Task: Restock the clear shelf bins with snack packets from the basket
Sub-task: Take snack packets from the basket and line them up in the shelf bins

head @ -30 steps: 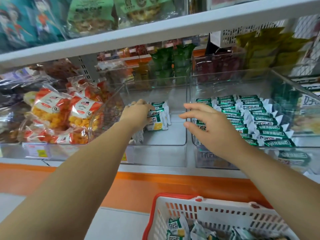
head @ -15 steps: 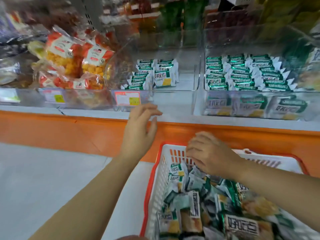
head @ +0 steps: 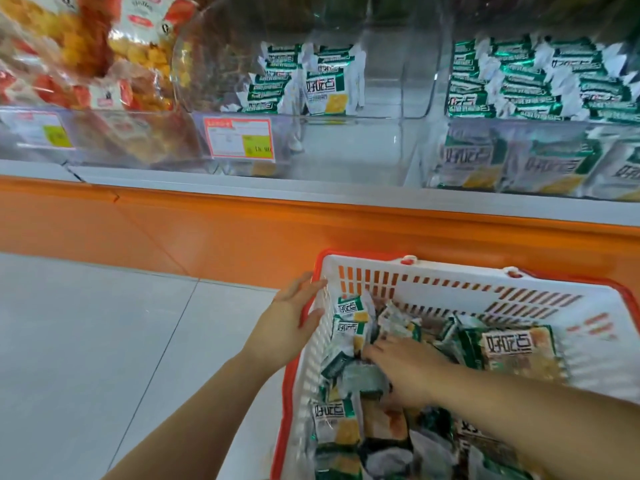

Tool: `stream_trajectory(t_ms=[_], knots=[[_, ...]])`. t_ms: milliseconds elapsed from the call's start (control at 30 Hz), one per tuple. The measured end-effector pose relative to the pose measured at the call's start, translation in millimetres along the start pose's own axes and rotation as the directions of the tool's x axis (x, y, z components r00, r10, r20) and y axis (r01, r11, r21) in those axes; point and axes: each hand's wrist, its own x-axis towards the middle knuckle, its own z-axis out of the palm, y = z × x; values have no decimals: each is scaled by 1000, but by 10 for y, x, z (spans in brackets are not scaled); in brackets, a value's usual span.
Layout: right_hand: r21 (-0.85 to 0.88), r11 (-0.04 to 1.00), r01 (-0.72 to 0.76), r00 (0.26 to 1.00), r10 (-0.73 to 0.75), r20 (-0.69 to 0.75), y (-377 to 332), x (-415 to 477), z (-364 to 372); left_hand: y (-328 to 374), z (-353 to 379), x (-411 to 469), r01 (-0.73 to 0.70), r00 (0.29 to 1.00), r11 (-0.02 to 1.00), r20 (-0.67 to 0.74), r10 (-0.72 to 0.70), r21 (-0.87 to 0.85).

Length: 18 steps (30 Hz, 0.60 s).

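Basket [head: 443,292]: left hand [head: 289,323], grip wide, steadies the rim so right hand [head: 412,372] can dig among snack packets [head: 349,308]; its grip cannot be told.

Snack packets [head: 337,424] are heaped in the basket [head: 446,292], the right hand [head: 412,370] is laid among them, the left hand [head: 284,327] is set against its left rim, and the shelf bins [head: 391,140] are ranged behind it.

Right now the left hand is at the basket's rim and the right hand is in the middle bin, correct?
No. The right hand is down in the basket, among the packets, not in the middle bin. The left hand is at the basket's rim, as you say. The head view shows it.
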Motion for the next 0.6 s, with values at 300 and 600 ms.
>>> stream_trajectory(t_ms=[300,600], knots=[[612,777,-149,989,127,79,271,-408,-741,351,-416,50,52,964,985,248,-91,162],[979,204,-15,992,123,-11,198,-1394,-1411,1527,-1385,-140,66,920,917,379,97,-394]])
